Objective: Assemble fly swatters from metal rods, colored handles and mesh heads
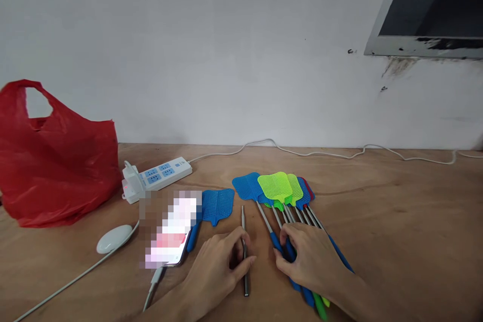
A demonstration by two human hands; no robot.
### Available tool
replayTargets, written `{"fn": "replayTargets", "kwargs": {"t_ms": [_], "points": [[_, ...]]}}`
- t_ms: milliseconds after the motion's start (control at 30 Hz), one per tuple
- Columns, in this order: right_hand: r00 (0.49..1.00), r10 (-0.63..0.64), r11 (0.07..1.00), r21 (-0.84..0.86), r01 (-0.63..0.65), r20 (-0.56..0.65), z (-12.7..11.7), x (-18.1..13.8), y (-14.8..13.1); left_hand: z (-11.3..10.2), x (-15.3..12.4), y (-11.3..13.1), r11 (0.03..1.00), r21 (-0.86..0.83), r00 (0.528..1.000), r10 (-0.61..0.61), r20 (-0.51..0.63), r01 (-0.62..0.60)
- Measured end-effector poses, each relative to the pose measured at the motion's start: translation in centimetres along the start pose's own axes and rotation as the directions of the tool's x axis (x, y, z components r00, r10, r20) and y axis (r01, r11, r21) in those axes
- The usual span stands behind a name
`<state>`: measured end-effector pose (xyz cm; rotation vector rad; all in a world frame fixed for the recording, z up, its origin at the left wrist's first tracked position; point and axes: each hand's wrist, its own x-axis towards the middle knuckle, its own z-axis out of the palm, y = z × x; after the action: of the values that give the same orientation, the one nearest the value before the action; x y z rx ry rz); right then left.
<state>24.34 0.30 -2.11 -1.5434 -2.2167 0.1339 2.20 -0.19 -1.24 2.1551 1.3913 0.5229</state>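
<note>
My left hand (219,266) lies on the wooden table (396,221) with thumb and fingers pinched round a thin metal rod (244,221) that points away from me. My right hand (307,256) rests palm down on the handles of several fly swatters (277,187), fingers curled over the blue grips. Their blue, green and red mesh heads fan out beyond my fingers. A separate blue swatter head (218,205) lies just left of the rod.
A phone (169,234) on a cable lies left of my left hand. Behind it sit a white power strip (156,177) and a white oval charger (113,238). A red plastic bag (56,161) stands far left. A white cable (320,153) runs along the wall.
</note>
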Motion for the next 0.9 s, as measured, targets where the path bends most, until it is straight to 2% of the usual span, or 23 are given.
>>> {"fn": "replayTargets", "kwargs": {"t_ms": [100,200,333,433,533,667,767,900], "points": [[1.000,0.028,0.997,-0.072,-0.028,-0.004,0.1,-0.1,-0.3,0.1,0.1,-0.2,1.000,0.000,1.000,0.011,-0.004,-0.011],[0.999,0.039,0.998,-0.050,-0.040,-0.027,0.3,-0.1,-0.3,0.2,0.1,-0.3,1.000,-0.008,1.000,0.016,-0.001,-0.016],[0.993,0.076,0.991,0.115,-0.065,-0.094,0.4,0.0,0.1,0.2,0.2,-0.4,1.000,-0.015,1.000,0.018,0.006,-0.018],[0.982,0.136,0.945,0.314,-0.089,-0.130,0.5,0.2,0.7,0.1,0.2,-0.3,1.000,-0.007,1.000,0.021,0.004,-0.021],[0.974,0.215,0.803,0.581,-0.133,-0.074,0.5,0.6,1.2,0.1,0.1,-0.3,1.000,-0.005,1.000,0.029,-0.002,-0.029],[0.945,0.324,0.497,0.841,-0.213,0.048,0.0,1.2,1.1,0.1,0.1,-0.4,0.998,-0.012,0.998,0.060,-0.005,-0.060],[0.926,0.356,0.321,0.915,-0.246,0.124,-0.6,1.3,0.9,0.1,0.2,-0.5,0.998,-0.024,0.998,0.065,-0.011,-0.065],[0.920,0.325,0.209,0.933,-0.294,0.217,-1.0,0.9,0.9,0.0,0.2,-0.4,0.996,-0.036,0.997,0.077,-0.008,-0.077]]}}
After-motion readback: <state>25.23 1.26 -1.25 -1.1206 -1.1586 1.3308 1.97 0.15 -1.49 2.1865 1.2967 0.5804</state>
